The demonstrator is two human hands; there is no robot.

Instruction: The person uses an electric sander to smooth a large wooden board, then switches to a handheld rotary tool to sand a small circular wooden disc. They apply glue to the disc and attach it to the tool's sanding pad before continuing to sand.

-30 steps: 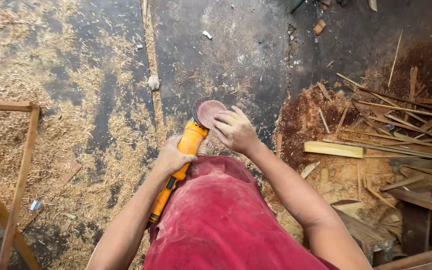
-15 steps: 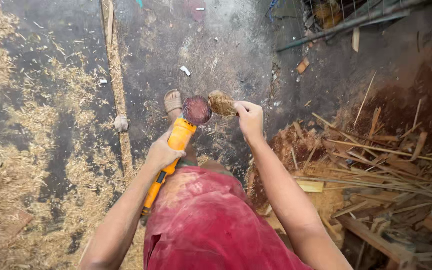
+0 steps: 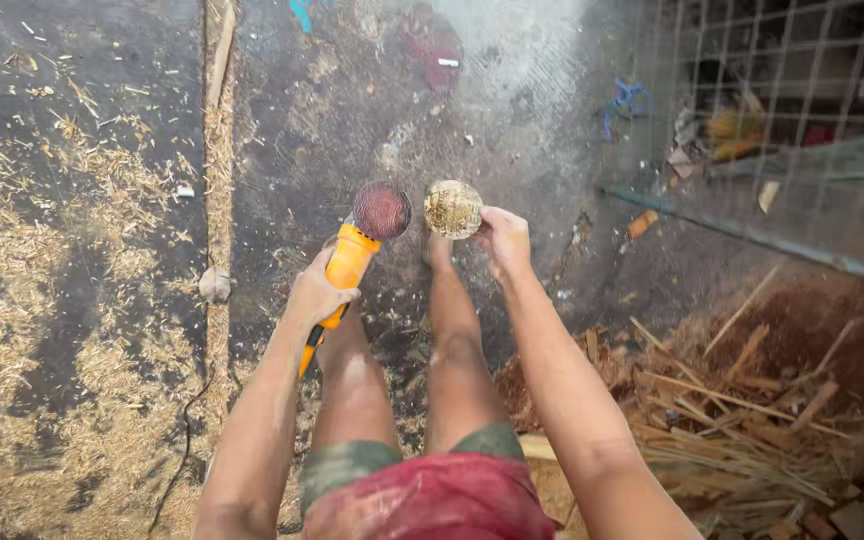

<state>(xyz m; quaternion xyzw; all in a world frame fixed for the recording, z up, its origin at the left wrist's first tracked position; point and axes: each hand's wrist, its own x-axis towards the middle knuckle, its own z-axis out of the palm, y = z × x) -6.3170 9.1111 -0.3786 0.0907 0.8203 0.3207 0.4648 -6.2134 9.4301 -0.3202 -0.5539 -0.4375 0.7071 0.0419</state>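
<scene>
The small round wooden piece (image 3: 453, 208) sits just above the centre of the view, pinched at its 3 o'clock edge by the fingertips of the right hand (image 3: 504, 240), flat face toward the camera. Just beside it at 9 o'clock, with a thin gap between, is the reddish sanding disc (image 3: 382, 210) of an orange sander (image 3: 347, 268). The left hand (image 3: 316, 294) is wrapped tight around the sander's body, its black cord running down toward 7 o'clock. Whether the disc is spinning cannot be told.

To do this well, I would judge that the disc should meet the wood's edge lightly, with the fingers kept on the far side of the piece, away from the abrasive, and the piece turned a little at a time.

Below are the person's bare legs and red cloth. Sawdust (image 3: 82, 300) covers the dark floor at 9 o'clock, wood scraps (image 3: 742, 430) pile up at 4 o'clock, and a wire mesh (image 3: 782, 110) stands at 2 o'clock.
</scene>
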